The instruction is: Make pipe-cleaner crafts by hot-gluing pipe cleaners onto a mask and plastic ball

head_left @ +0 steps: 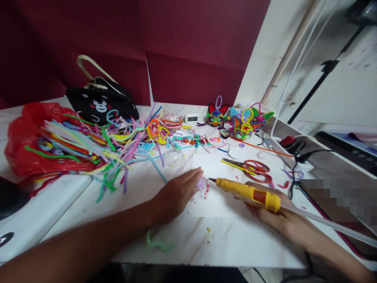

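My right hand (266, 214) is wrapped round a yellow glue gun (246, 192), with a long clear glue stick (332, 226) running out of its back end. Its dark nozzle points left, a short way from a small purple pipe-cleaner coil (200, 182). My left hand (179, 190) holds that coil with its fingers close together; the thumb side is partly hidden. Beside the coil lies a red-and-white strip (206, 190), near the glue gun's tip. Both hands are over a white sheet of paper (215, 206).
Orange-handled scissors (256, 171) lie behind the glue gun. Colourful pipe cleaners (73, 137) spill from a red plastic bag (23, 137) at left. A clear plastic dome (174, 158), a small digital clock (192, 118) and decorated cat-like ornaments (217, 116) stand farther back. Cables run along the right.
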### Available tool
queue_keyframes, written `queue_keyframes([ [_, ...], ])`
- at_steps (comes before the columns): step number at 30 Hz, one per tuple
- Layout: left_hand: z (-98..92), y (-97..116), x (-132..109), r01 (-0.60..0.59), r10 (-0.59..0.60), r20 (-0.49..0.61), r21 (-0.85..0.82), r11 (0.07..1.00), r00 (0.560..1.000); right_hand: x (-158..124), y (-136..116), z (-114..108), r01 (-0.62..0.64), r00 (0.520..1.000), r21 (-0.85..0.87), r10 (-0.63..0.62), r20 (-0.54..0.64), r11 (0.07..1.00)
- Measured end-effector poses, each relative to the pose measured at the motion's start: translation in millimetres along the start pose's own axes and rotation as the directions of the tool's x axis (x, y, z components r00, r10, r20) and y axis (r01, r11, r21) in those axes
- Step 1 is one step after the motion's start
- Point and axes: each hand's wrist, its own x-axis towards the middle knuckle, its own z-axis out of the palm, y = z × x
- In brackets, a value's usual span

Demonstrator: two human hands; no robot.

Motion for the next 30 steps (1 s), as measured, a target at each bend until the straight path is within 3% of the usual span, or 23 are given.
queue_keyframes([
  [5, 1.6, -1, 0, -0.003, 0.003, -0.008, 0.003, 1.000, 1.000, 2, -7, 8, -0.013, 0.998, 0.056, 0.009, 0.064, 0.998],
  [11, -0.5, 2, 0, 0.001, -0.001, 0.009, 0.023, 1.000, 1.000, 0, 7, 13, -0.011, 0.993, 0.017, 0.009, 0.121, 1.000],
  [18, -0.6, 3, 0, 0.016, -0.016, 0.000, 0.018, 1.000, 1.000, 0, 3, 16, -0.073, 0.990, 0.074, 0.064, 0.127, 0.995],
  [24, 0.6, 2, 0, 0.003, -0.003, -0.004, 0.028, 1.000, 1.000, 3, -1, 17, -0.041, 0.994, 0.088, 0.032, 0.100, 0.995],
  [30, 2.3, 1, -1, -0.004, 0.005, -0.019, 0.044, 0.999, 1.000, 0, -5, 15, -0.192, 0.972, 0.056, 0.181, 0.152, 0.980],
])
